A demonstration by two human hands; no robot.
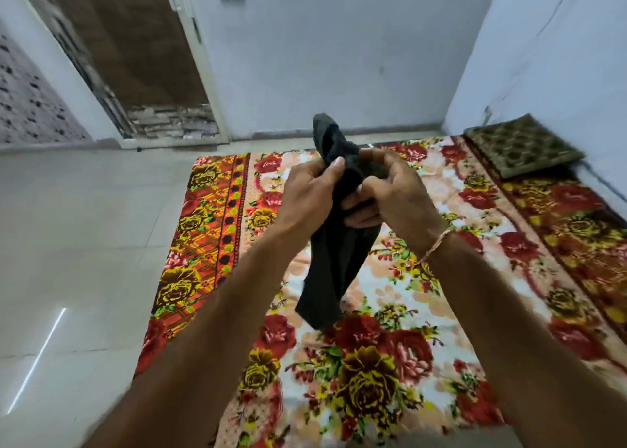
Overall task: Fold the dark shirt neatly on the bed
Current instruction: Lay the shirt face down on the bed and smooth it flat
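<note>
fingers (334, 167) of your left hand (310, 193) are curling tight around the dark shirt (334, 261), the thumb pressing the cloth from the front, and the fingers of your right hand (390, 193) are curling in just as closely, pinching a gathered bunch of the same fabric, so both hands are sitting almost against each other with the cloth between them. you are holding the shirt up in the air over the bed (390, 295), bunched and twisted: one crumpled end is sticking up above your knuckles, and the longer part is hanging down in a narrow drape below your wrists, its lower edge dangling over the floral blanket; you cannot tell whether it is touching the blanket. a thin bracelet (436, 244) is sitting on your right wrist. further out, a dark patterned cushion (522, 144) is lying at the far right corner of the bed near the wall, pale floor tiles (84, 244) are stretching to your left, and a brown door (135, 40) is standing in the far wall.
</note>
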